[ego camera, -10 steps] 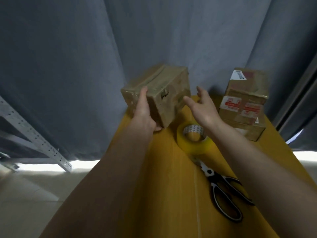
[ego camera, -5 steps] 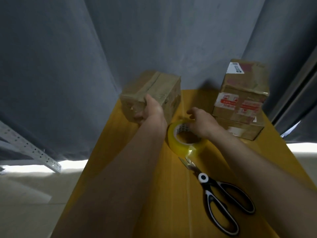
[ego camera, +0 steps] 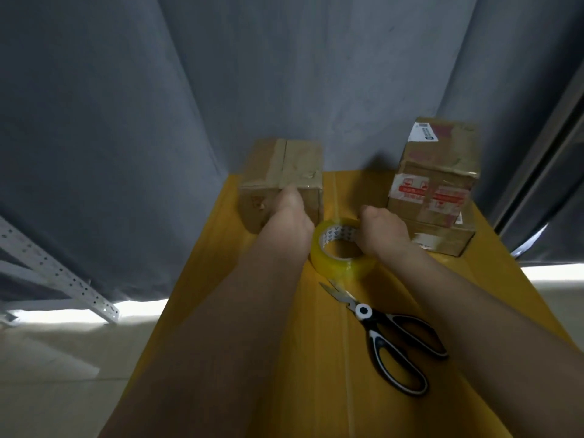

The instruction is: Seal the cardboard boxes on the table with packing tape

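A small taped cardboard box (ego camera: 297,165) stands at the table's far left. My left hand (ego camera: 289,216) rests against its front face, with the fingertips hidden behind the knuckles. A roll of clear yellowish packing tape (ego camera: 343,267) lies flat in the middle of the table. My right hand (ego camera: 380,230) grips the roll's far right rim, fingers curled over it. Two more cardboard boxes stand stacked at the far right: the upper box (ego camera: 439,172) carries red and white labels, and the lower box (ego camera: 442,240) sits under it.
Black and white scissors (ego camera: 396,341) lie closed on the yellow table (ego camera: 252,311), just in front of the tape roll. A grey curtain (ego camera: 284,74) hangs right behind the table. A perforated white metal rail (ego camera: 63,279) slants on the floor at left.
The small box went from tilted in the air down onto the table, square to the edge. My right hand came down from beside the box and took hold of the tape roll.
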Available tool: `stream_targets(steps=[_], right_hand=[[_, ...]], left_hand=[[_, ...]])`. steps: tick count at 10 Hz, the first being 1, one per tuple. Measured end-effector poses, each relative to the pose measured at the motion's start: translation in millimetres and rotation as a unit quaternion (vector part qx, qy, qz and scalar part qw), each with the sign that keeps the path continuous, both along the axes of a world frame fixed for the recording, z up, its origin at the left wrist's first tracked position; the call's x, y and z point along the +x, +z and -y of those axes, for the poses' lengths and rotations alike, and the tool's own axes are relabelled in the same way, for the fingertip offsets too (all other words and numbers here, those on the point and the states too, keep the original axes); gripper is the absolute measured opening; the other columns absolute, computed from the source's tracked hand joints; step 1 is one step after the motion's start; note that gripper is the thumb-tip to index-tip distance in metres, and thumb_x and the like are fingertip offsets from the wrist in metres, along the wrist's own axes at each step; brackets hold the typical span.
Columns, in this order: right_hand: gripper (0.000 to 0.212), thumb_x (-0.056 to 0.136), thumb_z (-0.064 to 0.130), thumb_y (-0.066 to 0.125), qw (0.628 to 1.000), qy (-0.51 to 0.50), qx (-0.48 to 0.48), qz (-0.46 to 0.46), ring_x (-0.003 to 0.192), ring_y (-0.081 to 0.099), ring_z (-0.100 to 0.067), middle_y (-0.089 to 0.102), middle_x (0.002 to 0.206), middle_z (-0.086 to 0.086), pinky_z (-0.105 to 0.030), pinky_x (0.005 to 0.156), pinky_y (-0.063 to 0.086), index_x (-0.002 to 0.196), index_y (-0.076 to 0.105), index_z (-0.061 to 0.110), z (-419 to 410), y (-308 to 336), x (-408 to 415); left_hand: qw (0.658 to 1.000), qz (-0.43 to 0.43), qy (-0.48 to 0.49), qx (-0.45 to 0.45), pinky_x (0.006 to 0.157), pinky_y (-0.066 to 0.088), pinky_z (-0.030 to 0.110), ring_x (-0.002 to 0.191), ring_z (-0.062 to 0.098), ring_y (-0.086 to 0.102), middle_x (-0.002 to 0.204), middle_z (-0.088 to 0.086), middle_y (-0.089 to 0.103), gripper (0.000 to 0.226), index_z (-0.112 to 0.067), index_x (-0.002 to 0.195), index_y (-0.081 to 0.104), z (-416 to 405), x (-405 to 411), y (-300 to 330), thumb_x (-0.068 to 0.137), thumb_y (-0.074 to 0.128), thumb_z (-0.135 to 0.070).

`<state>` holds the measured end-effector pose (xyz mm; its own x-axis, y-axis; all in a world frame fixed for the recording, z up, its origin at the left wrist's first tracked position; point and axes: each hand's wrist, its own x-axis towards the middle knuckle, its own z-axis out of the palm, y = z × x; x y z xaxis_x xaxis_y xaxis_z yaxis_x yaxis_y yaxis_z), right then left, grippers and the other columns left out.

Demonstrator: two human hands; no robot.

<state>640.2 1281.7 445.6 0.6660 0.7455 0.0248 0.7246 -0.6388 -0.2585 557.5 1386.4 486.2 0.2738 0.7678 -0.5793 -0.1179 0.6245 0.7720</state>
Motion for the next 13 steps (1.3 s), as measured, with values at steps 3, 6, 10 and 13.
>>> stream_targets(steps=[3, 6, 10, 13], right_hand=[[0.064, 0.076, 0.062, 0.068, 0.986, 0.049, -0.139, -0.076, 0.106, 0.059, -0.027, 0.06, 0.114, -0.005, -0.036, 0.081, 0.049, 0.12, 0.054, 0.017, 40.9, 23.1, -32.3], [0.045, 0.079, 0.02, 0.072, 0.936, 0.178, -0.298, -0.062, 0.096, 0.059, -0.023, 0.059, 0.111, -0.005, -0.031, 0.068, 0.048, 0.119, 0.053, 0.015, 89.9, 6.5, -72.7], [0.081, 0.09, 0.03, 0.054, 0.952, 0.059, -0.287, -0.09, 0.079, 0.049, -0.016, 0.049, 0.113, -0.007, -0.026, 0.061, 0.042, 0.154, 0.007, 0.018, 112.3, -0.9, -31.1], [0.043, 0.093, 0.037, 0.053, 0.982, 0.011, -0.176, -0.065, 0.086, 0.054, -0.022, 0.051, 0.095, -0.004, -0.028, 0.062, 0.044, 0.131, 0.048, 0.017, 102.4, 5.5, -12.9]], left_hand=[[0.982, -0.119, -0.089, 0.115, 0.056, 0.044, 0.024, 0.06, 0.014, 0.05, 0.072, 0.005, 0.055, 0.009, -0.008, 0.079, 0.058, 38.9, -53.1, -33.4, 0.088, 0.059, -0.008], [0.962, -0.099, -0.215, 0.139, 0.079, 0.054, 0.03, 0.093, 0.022, 0.064, 0.095, 0.007, 0.065, 0.029, -0.002, 0.119, 0.055, 70.0, -67.6, -46.3, 0.092, 0.057, -0.01], [0.971, -0.093, -0.178, 0.133, 0.083, 0.056, 0.035, 0.092, 0.022, 0.067, 0.098, 0.007, 0.068, 0.012, -0.008, 0.104, 0.058, 75.3, -86.2, -39.0, 0.092, 0.056, -0.012], [0.953, -0.1, -0.224, 0.175, 0.081, 0.058, 0.035, 0.079, 0.018, 0.068, 0.092, 0.005, 0.069, 0.021, -0.007, 0.114, 0.059, 81.5, -93.0, -0.2, 0.094, 0.056, -0.014]])
